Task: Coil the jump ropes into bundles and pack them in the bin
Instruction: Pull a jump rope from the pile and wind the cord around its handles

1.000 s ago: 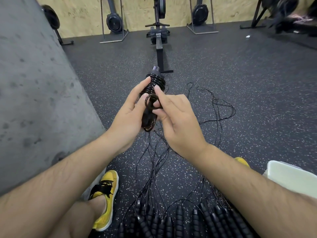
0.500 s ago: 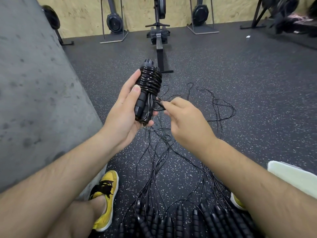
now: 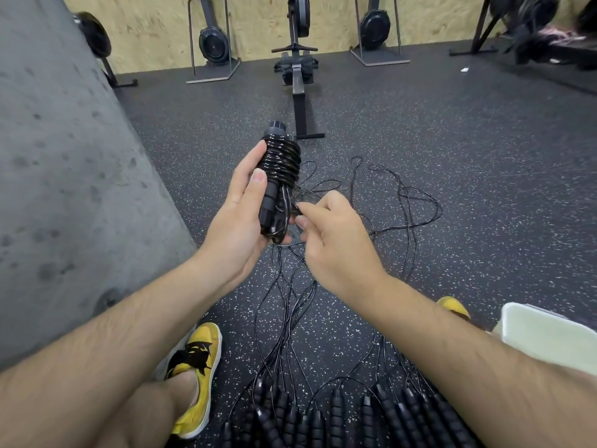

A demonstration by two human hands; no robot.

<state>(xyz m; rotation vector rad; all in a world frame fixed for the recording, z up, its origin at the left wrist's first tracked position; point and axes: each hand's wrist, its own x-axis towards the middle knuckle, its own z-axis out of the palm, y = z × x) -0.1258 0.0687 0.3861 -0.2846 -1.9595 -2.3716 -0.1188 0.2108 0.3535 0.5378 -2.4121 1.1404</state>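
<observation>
Your right hand (image 3: 336, 244) has come off the bundle (image 3: 281, 169) and pinches its rope end (image 3: 296, 208) just beside it. Many loose ropes (image 3: 284, 305) lie below the bundle, with the white bin (image 3: 546, 337) lower right. Your left hand (image 3: 232, 227) grips the bundle, which looks nearly done.

Coiled rope bundle (image 3: 280, 171) in left hand (image 3: 237, 221)

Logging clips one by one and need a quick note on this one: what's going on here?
A person is bundling jump ropes on a gym floor. The left hand grips a rope bundle, its cord wound tightly around the grips, while the right hand pinches the loose rope end beside it. The uncoiled ropes lie spread on the floor, with a row of handles near the yellow shoe. The pale bin sits at the right edge, its inside out of view.
</observation>
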